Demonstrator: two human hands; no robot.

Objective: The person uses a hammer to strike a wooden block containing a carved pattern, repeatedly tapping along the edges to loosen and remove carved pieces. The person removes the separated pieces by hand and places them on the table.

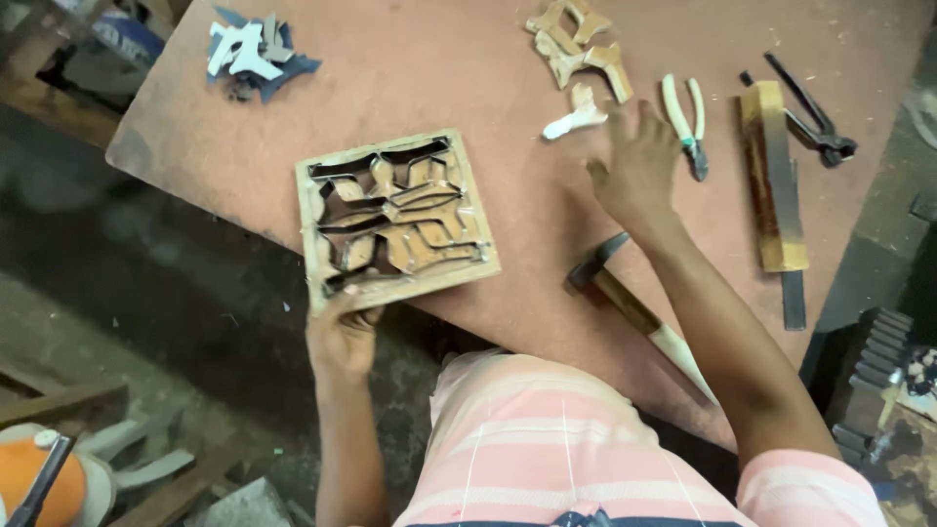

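Nearby, hammer [625,298], pliers [686,122], wooden offcuts [578,44]

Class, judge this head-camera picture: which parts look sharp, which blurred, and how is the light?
Head view: even, soft light, no glare; the square mould is sharp; the right hand is motion-blurred; the left hand is fairly crisp; the floor corners look dim and soft.

1. We see soft, even daylight over the reddish surface [468,88], bright but free of glare.
2. We note only faint, short shadows beside the hammer [634,312] and the wooden block [771,176].
3. The right hand [639,166] looks motion-blurred to us.
4. The floor [117,263] at the left is dim and smeared, and the corners are soft.
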